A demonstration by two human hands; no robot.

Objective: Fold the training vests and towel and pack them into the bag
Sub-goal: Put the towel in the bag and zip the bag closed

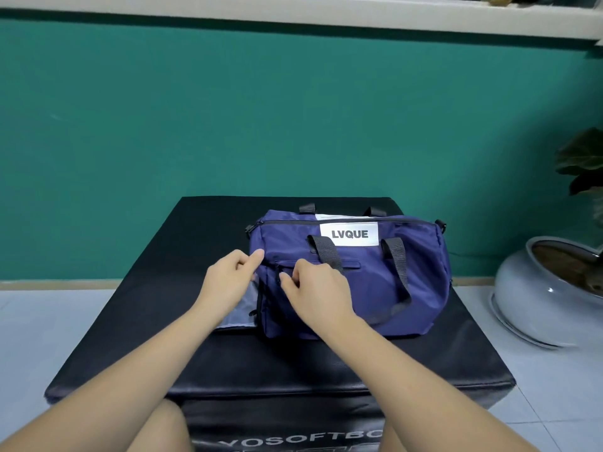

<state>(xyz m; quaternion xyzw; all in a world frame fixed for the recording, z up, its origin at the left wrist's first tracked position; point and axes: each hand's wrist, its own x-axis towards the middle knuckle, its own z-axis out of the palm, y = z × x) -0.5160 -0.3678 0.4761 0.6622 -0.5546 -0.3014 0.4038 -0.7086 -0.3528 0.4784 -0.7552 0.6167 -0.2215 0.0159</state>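
The navy bag [375,282] lies on a black padded box [293,370], its black handles [396,262] flopped over the front. The left hand [228,282] pinches the bag's left corner above a grey flap [239,308]; the right hand [316,288] pinches the front pocket zip [280,272]. A white plant pot [522,288] stands on the floor to the right

My navy duffel bag [372,282] sits centre frame, white LVQUE label [349,234] facing me, black webbing handles [396,259] lying down its front, a grey panel [238,308] open at its left end.
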